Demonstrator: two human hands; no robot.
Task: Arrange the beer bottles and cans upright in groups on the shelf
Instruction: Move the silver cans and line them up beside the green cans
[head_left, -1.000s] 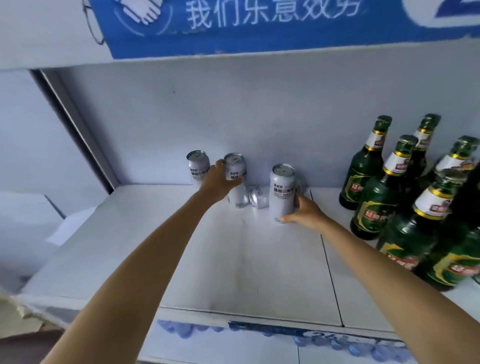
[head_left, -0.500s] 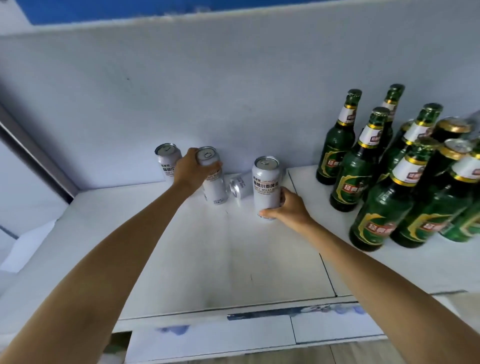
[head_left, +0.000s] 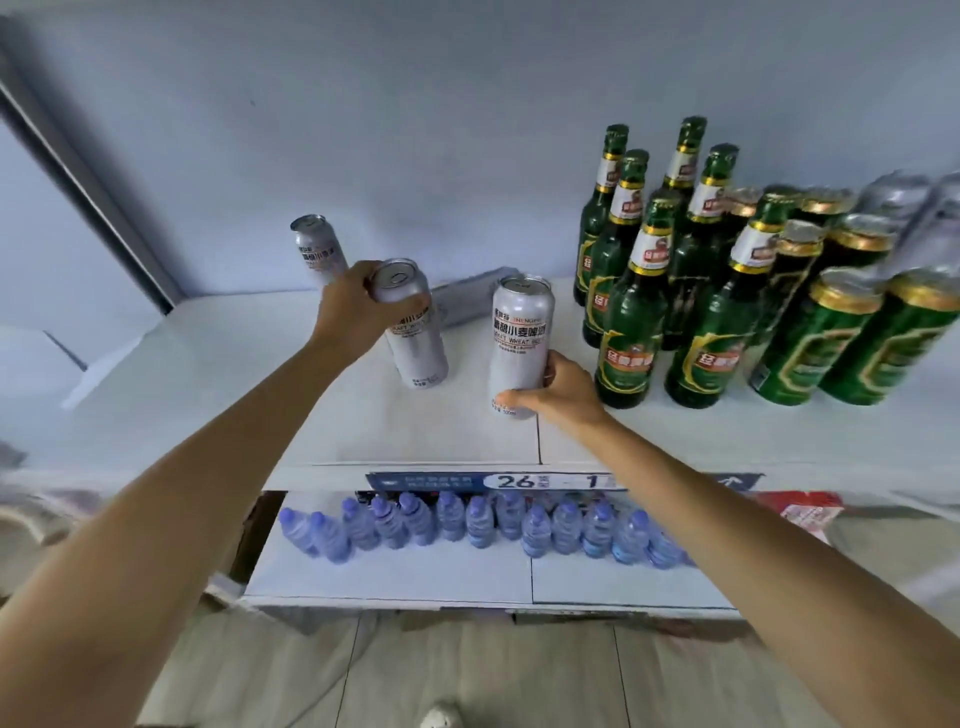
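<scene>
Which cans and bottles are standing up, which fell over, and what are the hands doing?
Left hand: grips the top of a silver can.
Left silver can: tilted, held.
Right hand: grips a silver can low down.
Right silver can: upright, held.
Back silver can: upright, untouched.
Fallen silver can: lying on its side.
Green bottles: upright, grouped.
Green cans: upright.

Both forearms are bare to the frame's edge (no sleeves, watch or rings visible).

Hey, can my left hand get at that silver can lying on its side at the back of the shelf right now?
Probably not yet. The left hand grips an upright silver can that stands right in front of the tipped can; the hand would need to let go and reach round it.
</scene>
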